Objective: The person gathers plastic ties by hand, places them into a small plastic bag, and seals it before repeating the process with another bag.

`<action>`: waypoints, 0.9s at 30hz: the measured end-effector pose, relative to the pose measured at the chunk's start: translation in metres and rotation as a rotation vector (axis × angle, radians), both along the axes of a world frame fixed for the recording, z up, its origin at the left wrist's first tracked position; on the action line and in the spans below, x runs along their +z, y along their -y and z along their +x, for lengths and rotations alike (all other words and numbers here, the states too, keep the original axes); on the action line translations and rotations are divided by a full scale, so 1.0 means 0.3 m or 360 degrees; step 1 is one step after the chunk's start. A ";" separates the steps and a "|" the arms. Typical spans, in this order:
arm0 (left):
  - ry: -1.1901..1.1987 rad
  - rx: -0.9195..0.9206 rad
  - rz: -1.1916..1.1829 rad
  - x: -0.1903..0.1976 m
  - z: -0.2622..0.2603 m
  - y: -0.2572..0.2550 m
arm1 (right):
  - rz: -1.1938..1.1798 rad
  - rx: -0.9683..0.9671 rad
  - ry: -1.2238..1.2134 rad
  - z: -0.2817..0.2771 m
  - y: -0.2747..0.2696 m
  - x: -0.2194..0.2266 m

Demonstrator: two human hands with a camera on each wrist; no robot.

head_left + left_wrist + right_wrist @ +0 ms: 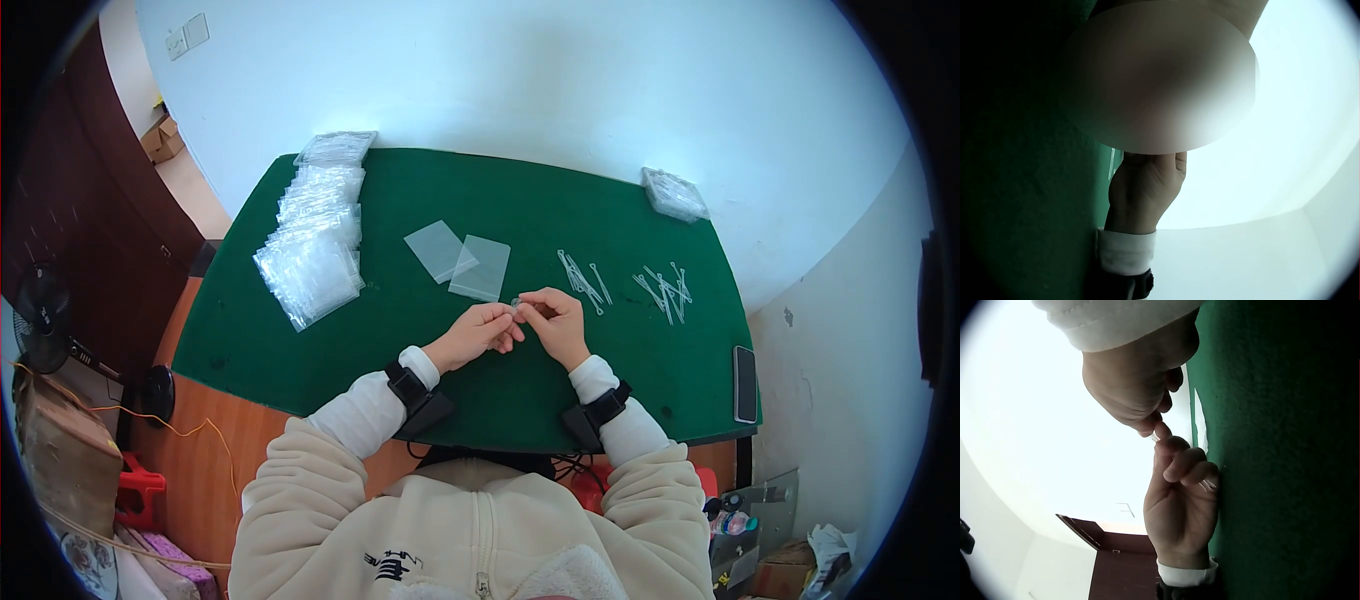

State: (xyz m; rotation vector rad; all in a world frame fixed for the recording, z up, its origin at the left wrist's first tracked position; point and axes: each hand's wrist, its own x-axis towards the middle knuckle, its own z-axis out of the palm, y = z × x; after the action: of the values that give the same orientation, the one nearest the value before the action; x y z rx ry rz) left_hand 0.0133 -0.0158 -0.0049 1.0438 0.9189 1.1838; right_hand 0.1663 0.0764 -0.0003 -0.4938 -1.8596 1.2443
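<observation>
Close together over the near middle of the green table, my left hand and right hand pinch a small clear plastic strap between thumbs and fingertips. In the right wrist view a bit of the clear strap shows where the fingertips meet, and another clear end pokes out between the curled fingers of the left hand. Most of it is hidden by the fingers. Just beyond the hands lie two flat clear plastic sleeves, partly overlapping. A blurred oval covers much of the left wrist view.
A long fanned row of clear sleeves lies at the left, with a wrapped clear stack at the back right. Loose looped straps form two groups right of the hands. A phone rests at the table's right edge.
</observation>
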 end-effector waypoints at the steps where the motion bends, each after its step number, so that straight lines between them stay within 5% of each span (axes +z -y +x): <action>1: -0.0001 -0.0007 0.0006 -0.005 -0.001 -0.002 | 0.0019 0.0004 0.0000 0.003 -0.005 0.001; 5: -0.0037 0.0216 0.0188 -0.014 -0.013 -0.013 | 0.0562 -0.0600 0.0254 0.045 -0.101 0.036; 7: 0.0168 0.0478 0.0202 -0.024 -0.033 -0.022 | 0.0801 -0.1094 0.0511 0.123 -0.224 0.015; 8: 0.0272 0.0612 0.0211 -0.027 -0.040 -0.027 | 0.0810 -0.1097 0.0512 0.168 -0.263 -0.006; 10: 0.0325 0.0655 0.0205 -0.019 -0.043 -0.031 | 0.0932 -0.1420 0.0947 0.224 -0.302 -0.016; 19: 0.0402 0.0647 0.0113 -0.014 -0.039 -0.026 | 0.0450 -0.1292 0.1394 0.221 -0.313 -0.027; 23: 0.0405 0.0620 0.0031 -0.003 -0.030 -0.024 | 0.0619 -0.1270 0.1159 0.196 -0.317 -0.061; 26: 0.0386 0.0615 0.0000 0.001 -0.044 -0.014 | 0.0071 -0.0484 0.0161 0.156 -0.301 -0.059; 27: 0.0360 0.0584 -0.0003 -0.002 -0.040 -0.017 | 0.0073 -0.0472 0.0169 0.138 -0.256 -0.029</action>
State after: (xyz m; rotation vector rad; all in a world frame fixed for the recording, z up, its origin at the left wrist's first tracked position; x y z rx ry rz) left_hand 0.0012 -0.0107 -0.0056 0.7372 0.9552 1.5699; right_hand 0.2077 0.1533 -0.0090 -0.7923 -1.8181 0.9918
